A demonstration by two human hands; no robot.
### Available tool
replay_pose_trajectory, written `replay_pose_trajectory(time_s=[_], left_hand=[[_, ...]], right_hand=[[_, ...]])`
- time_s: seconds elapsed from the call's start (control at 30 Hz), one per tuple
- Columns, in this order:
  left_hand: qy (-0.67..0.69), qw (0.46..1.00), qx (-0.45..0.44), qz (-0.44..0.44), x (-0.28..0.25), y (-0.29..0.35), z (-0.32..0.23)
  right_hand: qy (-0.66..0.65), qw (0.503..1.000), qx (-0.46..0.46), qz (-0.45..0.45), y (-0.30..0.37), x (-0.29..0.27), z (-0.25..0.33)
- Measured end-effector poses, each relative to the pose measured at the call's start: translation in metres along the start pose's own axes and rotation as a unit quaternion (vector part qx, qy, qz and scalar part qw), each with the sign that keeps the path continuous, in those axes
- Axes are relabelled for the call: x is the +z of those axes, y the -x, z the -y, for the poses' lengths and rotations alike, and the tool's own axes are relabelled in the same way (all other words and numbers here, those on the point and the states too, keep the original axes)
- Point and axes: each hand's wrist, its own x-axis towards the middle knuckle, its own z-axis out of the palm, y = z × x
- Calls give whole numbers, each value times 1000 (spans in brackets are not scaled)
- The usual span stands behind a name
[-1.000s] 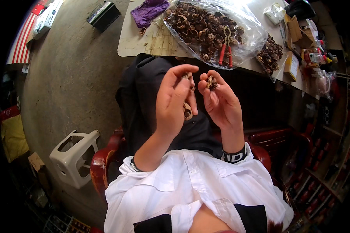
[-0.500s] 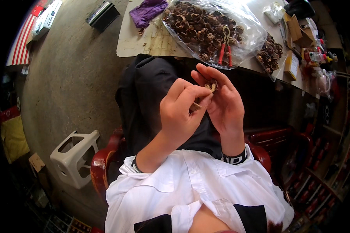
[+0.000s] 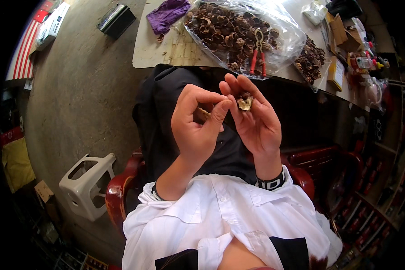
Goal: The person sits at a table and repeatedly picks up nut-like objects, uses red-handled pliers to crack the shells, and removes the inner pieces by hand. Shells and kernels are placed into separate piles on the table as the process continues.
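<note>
Walnut piece [image 3: 245, 103] gripped by right hand [image 3: 262, 121] | left hand [image 3: 194, 126] curled around shell fragment [image 3: 204, 113] | gap before table edge [image 3: 150, 64]

Walnut piece [image 3: 245, 104]: pale yellow, dark brown
Shells [image 3: 222, 33]: dark brown
Pliers [image 3: 254, 61]: red handles, brassy head
Crumpled cloth [image 3: 166, 16]: purple
Shirt [image 3: 175, 208]: white, black panels
Trousers [image 3: 156, 112]: black
Stool [image 3: 78, 191]: off-white
Chair [image 3: 116, 192]: dark red
Striped panel [image 3: 24, 50]: red and white stripes
</note>
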Motion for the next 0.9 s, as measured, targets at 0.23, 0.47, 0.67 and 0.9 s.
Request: replay_pose_trajectory(time_s=[0.23, 0.47, 0.67, 0.9], left_hand=[[-169, 972, 155, 49, 2, -6, -6], [-278, 930, 235, 58, 6, -3, 4], [-247, 953, 147, 94, 8, -3, -2], [-29, 987, -101, 123, 0, 1, 3]], right_hand=[[112, 993, -22, -2, 1, 7, 1], [264, 962, -64, -17, 2, 12, -1], [368, 926, -85, -25, 7, 12, -3], [245, 966, -65, -52, 4, 16, -3]])
